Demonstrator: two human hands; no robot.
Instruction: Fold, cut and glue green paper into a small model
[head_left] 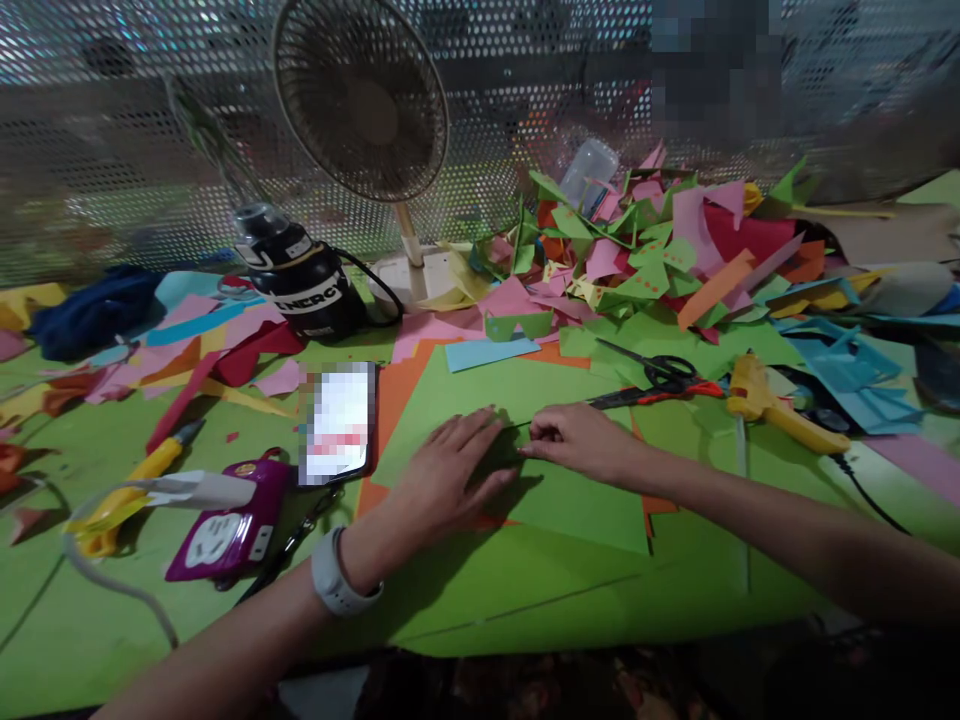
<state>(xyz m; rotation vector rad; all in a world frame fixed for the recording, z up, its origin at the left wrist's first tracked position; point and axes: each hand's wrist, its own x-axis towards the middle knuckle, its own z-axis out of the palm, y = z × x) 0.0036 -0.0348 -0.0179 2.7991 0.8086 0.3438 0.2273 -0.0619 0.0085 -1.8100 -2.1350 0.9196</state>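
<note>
Flat on the green paper [585, 500] lies my left hand [450, 470], its fingers spread and a pale watch [337, 575] on the wrist. My right hand [566, 440] is closed just right of it, fingertips pinched low over the same sheet. A thin dark line shows between the hands at the right fingertips; what it is I cannot make out. Orange sheets [386, 425] stick out from under the green paper. A light blue strip [491, 354] rests on its far edge.
Black scissors [667, 374], red-black scissors [675, 392] and a yellow glue gun [780, 410] lie at right. A phone [341, 425], purple power strip [232, 530] and black bottle [304, 285] are left. Behind stand a fan [364, 110] and piled paper scraps [637, 240].
</note>
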